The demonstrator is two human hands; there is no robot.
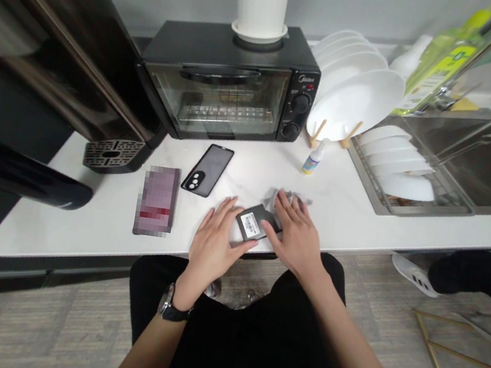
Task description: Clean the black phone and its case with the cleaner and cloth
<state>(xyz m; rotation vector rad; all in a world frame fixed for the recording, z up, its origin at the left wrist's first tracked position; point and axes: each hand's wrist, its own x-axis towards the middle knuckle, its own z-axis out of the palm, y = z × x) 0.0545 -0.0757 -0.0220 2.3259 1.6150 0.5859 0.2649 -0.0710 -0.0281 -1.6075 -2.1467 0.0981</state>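
Note:
A small dark flat box (252,223) with a white barcode label lies on the white counter (107,225) near its front edge. My left hand (214,243) rests on the box's left side, fingers stretched along it and thumb touching its front edge. My right hand (291,233) lies over the box's right side, fingers extended, and covers a crumpled grey cloth (286,199) behind it. Neither hand has closed around anything. A watch sits on my left wrist.
A black phone (208,169) lies face down left of the hands, beside a blurred flat card or booklet (157,200). A small spray bottle (314,157), a black toaster oven (227,87), white plates on a rack (353,95), a sink (459,159) and a dark appliance (53,59) surround the spot.

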